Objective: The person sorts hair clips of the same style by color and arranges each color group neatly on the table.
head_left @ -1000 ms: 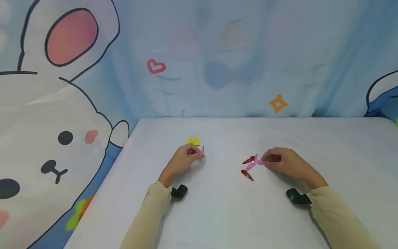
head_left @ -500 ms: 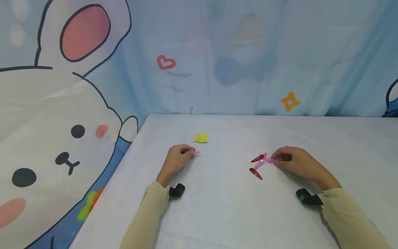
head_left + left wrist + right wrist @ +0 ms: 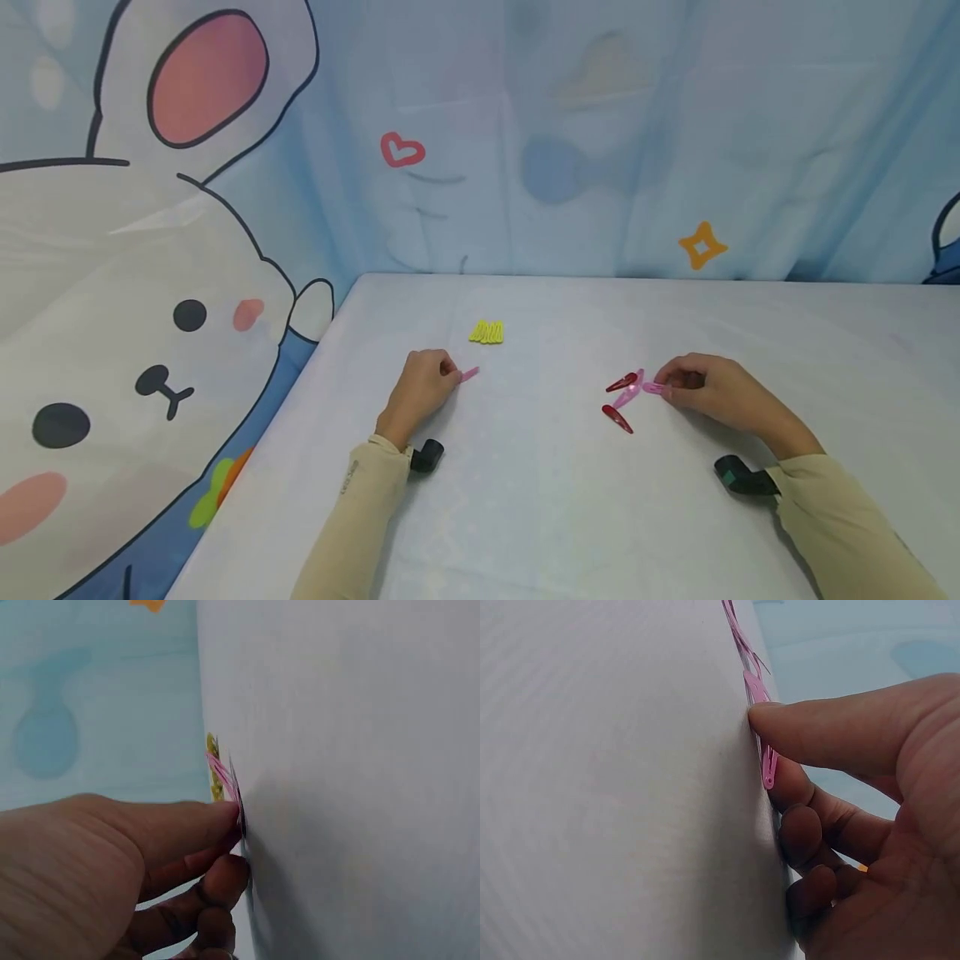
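Between the thumb and fingers of my left hand (image 3: 422,390) is a pink snap hair clip (image 3: 469,374), its free end pointing right. In the left wrist view that clip (image 3: 223,774) shows close over the table, just past the thumb tip. My right hand (image 3: 708,398) pinches another pink hair clip (image 3: 759,697) at the table surface, thumb lying across its middle. Just left of the right hand lie a further pink clip (image 3: 628,393) and two dark red clips, one upper (image 3: 621,382) and one lower (image 3: 617,418).
Several yellow hair clips (image 3: 486,332) lie side by side beyond my left hand. The white table (image 3: 540,500) ends at a light blue curtain (image 3: 480,208) printed with cartoon figures. A black wrist camera (image 3: 427,457) sits at the left cuff, another (image 3: 742,477) at the right.
The left hand has drawn back from the yellow clips, which now show fully, and its pink clip has swung from upright to pointing right. The right hand keeps its hold; the head view has shifted.
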Tool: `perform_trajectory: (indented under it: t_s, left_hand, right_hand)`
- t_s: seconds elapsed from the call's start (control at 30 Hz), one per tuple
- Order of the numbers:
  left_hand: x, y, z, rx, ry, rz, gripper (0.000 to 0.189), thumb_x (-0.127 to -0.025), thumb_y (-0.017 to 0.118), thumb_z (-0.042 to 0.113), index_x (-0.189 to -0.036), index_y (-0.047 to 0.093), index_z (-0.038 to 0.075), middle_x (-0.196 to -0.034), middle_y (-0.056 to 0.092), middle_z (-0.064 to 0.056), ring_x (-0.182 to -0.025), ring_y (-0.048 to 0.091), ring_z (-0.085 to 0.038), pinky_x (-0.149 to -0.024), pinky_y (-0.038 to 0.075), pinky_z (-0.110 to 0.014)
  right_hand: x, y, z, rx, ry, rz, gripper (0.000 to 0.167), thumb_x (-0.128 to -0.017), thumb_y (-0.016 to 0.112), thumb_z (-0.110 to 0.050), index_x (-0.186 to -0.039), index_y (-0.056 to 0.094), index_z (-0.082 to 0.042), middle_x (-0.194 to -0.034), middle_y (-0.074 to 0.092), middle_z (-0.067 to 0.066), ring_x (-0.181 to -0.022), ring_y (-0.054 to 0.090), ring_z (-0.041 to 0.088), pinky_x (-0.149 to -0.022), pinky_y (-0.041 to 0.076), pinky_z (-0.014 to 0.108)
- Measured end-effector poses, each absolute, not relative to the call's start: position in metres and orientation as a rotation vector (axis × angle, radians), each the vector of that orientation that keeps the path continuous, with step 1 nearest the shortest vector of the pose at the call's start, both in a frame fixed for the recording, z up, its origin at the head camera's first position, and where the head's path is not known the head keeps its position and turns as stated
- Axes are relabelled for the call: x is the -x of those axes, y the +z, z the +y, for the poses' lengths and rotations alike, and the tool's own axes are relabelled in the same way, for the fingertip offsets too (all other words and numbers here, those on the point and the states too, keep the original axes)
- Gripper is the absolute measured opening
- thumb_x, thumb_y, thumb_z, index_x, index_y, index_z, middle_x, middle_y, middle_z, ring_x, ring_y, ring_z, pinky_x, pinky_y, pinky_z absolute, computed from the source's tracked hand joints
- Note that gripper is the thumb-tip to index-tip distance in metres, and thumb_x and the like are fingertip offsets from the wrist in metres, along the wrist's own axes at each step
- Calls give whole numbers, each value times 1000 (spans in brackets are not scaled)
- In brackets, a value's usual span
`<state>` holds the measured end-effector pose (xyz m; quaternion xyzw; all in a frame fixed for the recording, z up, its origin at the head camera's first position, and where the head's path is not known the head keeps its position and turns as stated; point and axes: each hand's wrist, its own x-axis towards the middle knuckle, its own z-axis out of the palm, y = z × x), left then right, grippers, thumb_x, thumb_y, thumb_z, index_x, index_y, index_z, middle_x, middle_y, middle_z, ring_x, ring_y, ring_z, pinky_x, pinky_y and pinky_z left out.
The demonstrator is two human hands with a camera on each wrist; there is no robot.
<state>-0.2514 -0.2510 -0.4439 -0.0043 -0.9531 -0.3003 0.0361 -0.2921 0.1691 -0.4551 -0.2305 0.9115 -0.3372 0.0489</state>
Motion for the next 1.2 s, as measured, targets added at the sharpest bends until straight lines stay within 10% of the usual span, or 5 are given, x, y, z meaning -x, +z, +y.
perform_trajectory:
  t_s: [0.43, 0.67, 1.2]
  left_hand:
    - [255, -440, -266, 45, -1027, -3004, 16, -99, 75, 18, -88, 74, 6, -82, 63, -2, -79, 55, -18, -69, 45, -31]
    - [258, -442, -272, 34, -1151, -2905, 24, -99, 74, 18, -119, 69, 5, -103, 65, -8, -102, 56, -29, -90, 48, -44]
    - [257, -447, -270, -75, -1064, -2930, 67, -97, 78, 27, -155, 51, 6, -171, 31, -21, -162, -1, -46, -124, 1, -66]
  right_hand:
    - [292, -454, 169, 706, -1031, 2789, 12, -94, 77, -7, -107, 75, -6, -90, 61, 1, -88, 54, 24, -70, 49, 29]
    - [292, -451, 168, 656, -1012, 2792, 10, -95, 77, -9, -105, 78, -7, -90, 62, 1, -89, 54, 24, -70, 48, 30]
    - [288, -448, 178, 530, -1144, 2785, 35, -105, 71, -35, -124, 78, -7, -115, 75, 9, -101, 61, 25, -73, 54, 29]
